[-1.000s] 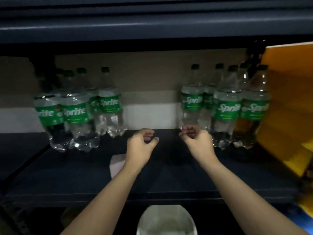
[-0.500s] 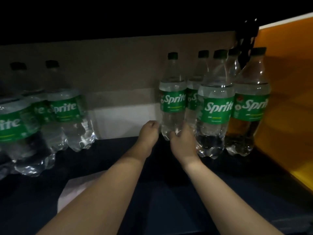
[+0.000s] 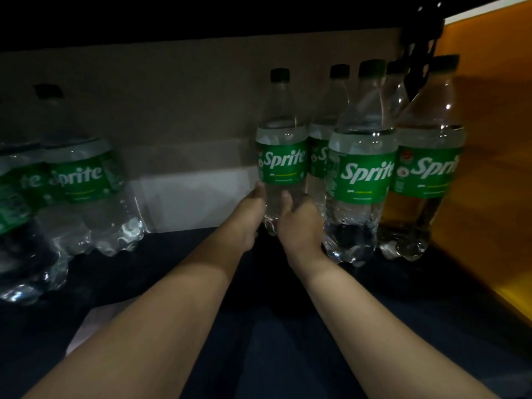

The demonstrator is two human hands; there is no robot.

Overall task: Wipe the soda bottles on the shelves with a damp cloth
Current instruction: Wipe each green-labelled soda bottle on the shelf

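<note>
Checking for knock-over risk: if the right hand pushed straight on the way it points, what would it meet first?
The right hand already grips the Sprite bottle; beyond it, probably the back wall, depth unclear.

Clear Sprite bottles [image 3: 283, 156] with green labels and dark caps line a dark-blue shelf [image 3: 288, 326], beside an orange panel [image 3: 495, 168].

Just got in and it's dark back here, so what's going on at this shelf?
A person has both hands on one clear plastic Sprite bottle with a green label, left hand and right hand gripping its lower part. It stands at the left edge of the right-hand bottle group on the dark shelf. A pale cloth lies by the left forearm, untouched.
</note>
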